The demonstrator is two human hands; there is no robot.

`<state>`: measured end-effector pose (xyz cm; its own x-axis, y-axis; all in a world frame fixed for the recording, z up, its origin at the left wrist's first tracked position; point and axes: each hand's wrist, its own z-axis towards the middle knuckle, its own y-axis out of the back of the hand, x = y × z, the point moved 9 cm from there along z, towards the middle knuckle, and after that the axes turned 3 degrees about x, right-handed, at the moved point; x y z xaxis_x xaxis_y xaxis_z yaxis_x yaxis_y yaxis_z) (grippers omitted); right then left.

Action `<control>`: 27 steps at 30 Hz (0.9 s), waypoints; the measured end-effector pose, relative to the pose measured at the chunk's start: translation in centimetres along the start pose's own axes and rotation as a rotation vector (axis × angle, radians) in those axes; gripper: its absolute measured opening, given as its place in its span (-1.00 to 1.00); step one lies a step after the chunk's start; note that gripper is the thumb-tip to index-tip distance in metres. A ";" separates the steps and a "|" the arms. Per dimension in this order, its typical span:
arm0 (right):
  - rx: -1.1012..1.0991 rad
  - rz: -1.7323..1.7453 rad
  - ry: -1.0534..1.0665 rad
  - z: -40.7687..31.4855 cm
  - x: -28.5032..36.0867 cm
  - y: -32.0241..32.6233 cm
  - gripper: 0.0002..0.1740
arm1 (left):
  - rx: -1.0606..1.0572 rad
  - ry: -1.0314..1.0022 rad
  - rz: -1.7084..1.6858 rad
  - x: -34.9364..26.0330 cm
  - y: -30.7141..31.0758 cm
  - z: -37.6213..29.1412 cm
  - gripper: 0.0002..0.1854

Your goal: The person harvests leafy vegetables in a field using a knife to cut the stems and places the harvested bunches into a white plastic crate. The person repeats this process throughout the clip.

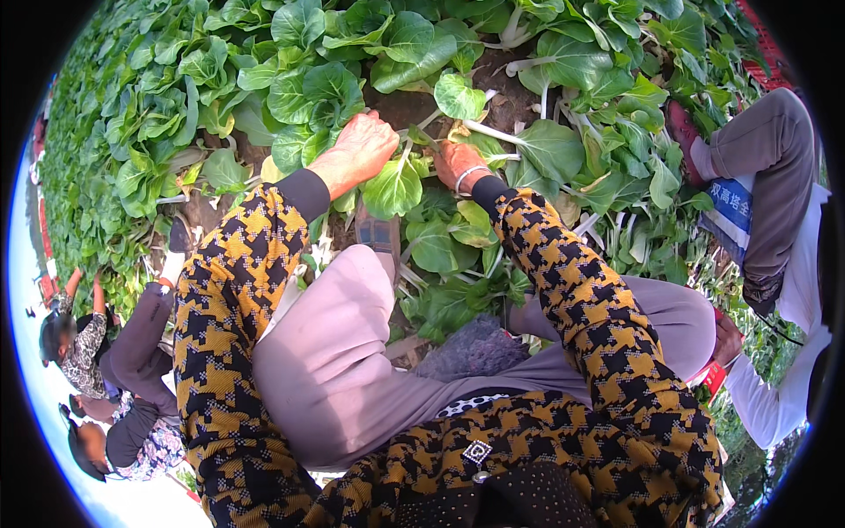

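Observation:
My left hand (360, 148) is curled with its back towards me, beside the leaves of a green bok choy plant (317, 99). Its fingertips are hidden, so what it holds does not show. A short gap away, my right hand (459, 164), with a silver bangle on the wrist, has its fingers closed at a greenish leaf stalk (424, 137). A broad loose leaf (394, 188) hangs between the two hands. Just beyond my right hand, a white-stemmed leaf (551, 148) lies over bare soil. Cut bok choy (436, 247) is heaped below the hands, between my legs.
Dense bok choy (132, 99) grows ahead and left. A person's bent leg (766, 145) and a blue-and-white printed sack (729, 208) are at right, with a red crate (766, 66) behind. Several people crouch at left, one with a dark shoe (179, 234) near the plants.

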<state>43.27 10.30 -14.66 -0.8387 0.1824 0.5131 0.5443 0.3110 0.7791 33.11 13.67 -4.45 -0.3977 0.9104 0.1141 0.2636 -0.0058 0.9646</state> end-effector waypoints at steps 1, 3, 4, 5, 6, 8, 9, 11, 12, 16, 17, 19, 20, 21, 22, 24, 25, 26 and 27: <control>-0.009 0.003 0.002 -0.1 0.3 -0.2 -0.67 | -0.024 -0.006 -0.005 -0.2 0.0 -0.5 -0.94; 0.078 -0.108 0.003 -1.0 0.2 -1.4 -0.67 | -0.063 -0.017 -0.041 -0.5 0.0 -1.6 -0.93; 0.158 -0.176 0.027 -1.5 0.1 -2.6 -0.66 | -0.137 -0.039 -0.025 -0.8 0.4 -2.3 -0.93; 0.216 -0.243 0.054 -2.4 0.0 -3.0 -0.64 | -0.215 -0.061 -0.008 -1.1 1.4 -2.8 -0.92; 0.234 -0.210 -0.014 -3.3 -0.8 -3.3 -0.66 | -0.010 0.004 -0.001 -0.5 -0.3 -2.8 -0.89; 0.192 -0.170 0.033 -4.7 -1.1 -2.4 -0.69 | -0.081 0.016 0.101 0.1 1.0 -3.1 -0.87; 0.200 -0.179 0.034 -5.1 -1.2 -2.5 -0.70 | -0.106 0.012 0.146 0.5 1.4 -3.2 -0.86; 0.025 -0.036 0.059 -5.0 -0.4 -0.5 -0.71 | -0.078 0.029 0.329 1.4 1.8 -2.8 -0.73; -0.069 0.035 0.082 -5.0 0.3 0.5 -0.71 | -0.148 0.037 0.390 1.7 2.8 -2.8 -0.70; -0.200 0.237 0.106 -1.7 3.9 1.7 -0.66 | 0.179 0.197 0.422 4.8 0.7 -3.0 -0.54; -0.123 0.233 0.050 -0.5 4.1 1.7 -0.64 | 0.145 0.238 0.364 5.3 1.2 -3.1 -0.45; -0.070 0.202 -0.012 1.5 5.2 1.0 -0.63 | 0.126 0.278 0.375 6.0 1.3 -3.7 -0.32; -0.022 0.196 -0.043 2.5 5.6 0.6 -0.60 | 0.161 0.321 0.408 6.6 0.9 -4.0 -0.25; 0.010 0.181 -0.032 3.1 6.0 0.3 -0.60 | 0.121 0.311 0.329 6.7 0.8 -4.1 -0.21; 0.043 0.170 -0.030 3.6 6.4 -0.1 -0.59 | 0.150 0.334 0.279 7.1 0.3 -4.1 -0.16; 0.075 0.155 -0.042 4.1 6.5 -0.8 -0.58 | 0.103 0.317 0.291 7.3 -0.3 -3.9 -0.15; 0.071 0.164 -0.030 4.6 6.7 -1.2 -0.59 | 0.090 0.349 0.286 7.8 -0.9 -3.9 -0.15; 0.071 0.165 -0.033 5.2 7.0 -1.4 -0.59 | 0.074 0.362 0.275 8.1 -1.2 -3.8 -0.16; 0.076 0.158 -0.048 5.7 7.1 -1.7 -0.60 | 0.058 0.385 0.273 8.6 -1.5 -3.8 -0.17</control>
<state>36.27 16.41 -14.45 -0.7436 0.2783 0.6080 0.6682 0.3437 0.6598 25.95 19.91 -4.05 -0.6008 0.6593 0.4520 0.4481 -0.1905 0.8735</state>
